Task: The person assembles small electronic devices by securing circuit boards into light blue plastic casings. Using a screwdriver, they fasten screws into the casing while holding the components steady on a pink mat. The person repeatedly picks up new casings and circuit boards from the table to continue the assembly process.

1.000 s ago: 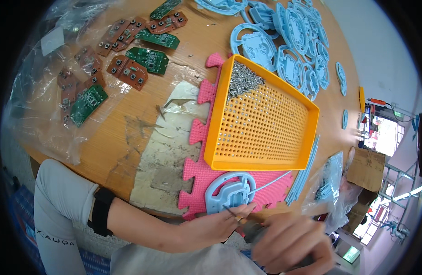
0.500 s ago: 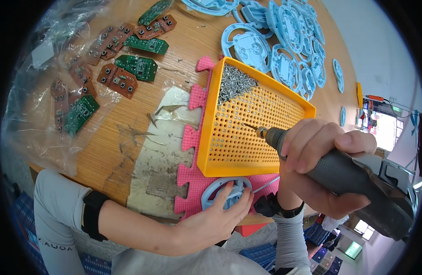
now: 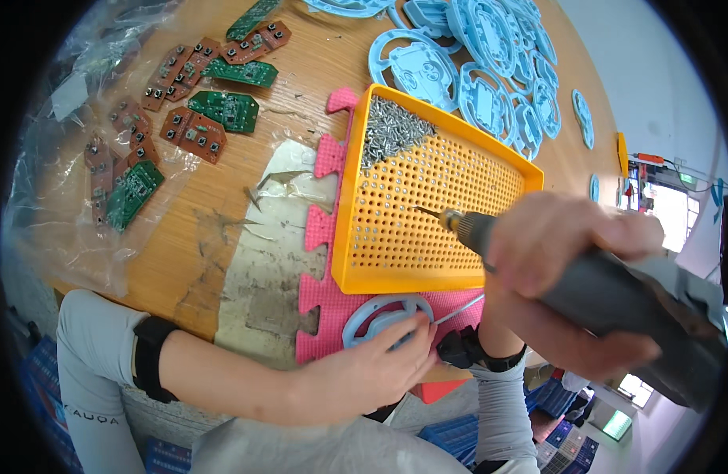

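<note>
Brown wood-grain tabletop (image 3: 182,245) is filling most of the view, edge bending with the lens. Speckled grey floor (image 3: 170,415) is showing below it. Smooth pale grey surface (image 3: 617,71), wall or floor unclear, is running along the upper right. Bright white window (image 3: 674,213) is glowing at far right. Small green-tinted rectangular light panel (image 3: 618,423) is shining lower right, beside pale lilac wall (image 3: 664,442).

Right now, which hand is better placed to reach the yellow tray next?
Probably the right hand: it holds the dark driver, whose bit appears above the yellow tray. The left hand is on the blue part.
</note>
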`<state>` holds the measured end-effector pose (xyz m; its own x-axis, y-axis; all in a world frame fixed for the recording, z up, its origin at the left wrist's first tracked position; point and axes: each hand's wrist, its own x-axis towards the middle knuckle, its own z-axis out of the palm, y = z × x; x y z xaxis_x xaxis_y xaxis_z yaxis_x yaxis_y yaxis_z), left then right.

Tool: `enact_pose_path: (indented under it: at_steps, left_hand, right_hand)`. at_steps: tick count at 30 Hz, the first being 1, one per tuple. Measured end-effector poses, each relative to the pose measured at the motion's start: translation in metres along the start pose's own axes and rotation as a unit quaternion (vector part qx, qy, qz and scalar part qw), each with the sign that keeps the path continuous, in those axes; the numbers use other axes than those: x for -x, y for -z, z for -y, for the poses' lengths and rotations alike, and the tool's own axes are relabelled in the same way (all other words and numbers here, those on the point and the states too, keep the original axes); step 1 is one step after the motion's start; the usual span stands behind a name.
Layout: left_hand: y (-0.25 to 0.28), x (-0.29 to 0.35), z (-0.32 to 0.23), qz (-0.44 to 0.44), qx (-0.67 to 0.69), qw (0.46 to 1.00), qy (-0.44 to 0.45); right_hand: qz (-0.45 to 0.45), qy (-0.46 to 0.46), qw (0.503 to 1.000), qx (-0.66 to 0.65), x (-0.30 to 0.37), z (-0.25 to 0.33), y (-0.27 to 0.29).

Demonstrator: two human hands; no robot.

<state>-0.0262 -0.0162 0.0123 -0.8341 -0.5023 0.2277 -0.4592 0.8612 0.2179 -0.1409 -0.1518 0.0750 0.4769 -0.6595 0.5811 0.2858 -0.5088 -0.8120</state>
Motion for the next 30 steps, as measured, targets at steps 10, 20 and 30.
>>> enact_pose_path:
  at_steps: [10, 20, 30]
  left_hand:
    - [-0.015, -0.003, 0.019, -0.095, 0.111, 0.989, 0.022]
    - [-0.018, -0.001, 0.015, -0.09, 0.112, 0.989, 0.033]
    - [-0.02, -0.002, 0.013, -0.109, 0.125, 0.985, 0.038]
  right_hand:
    - [0.066, -0.023, 0.985, -0.155, 0.058, 0.099, -0.002]
    - [0.042, -0.05, 0.992, -0.104, 0.103, 0.084, -0.031]
    - [0.082, -0.06, 0.99, -0.098, 0.1, 0.083, -0.033]
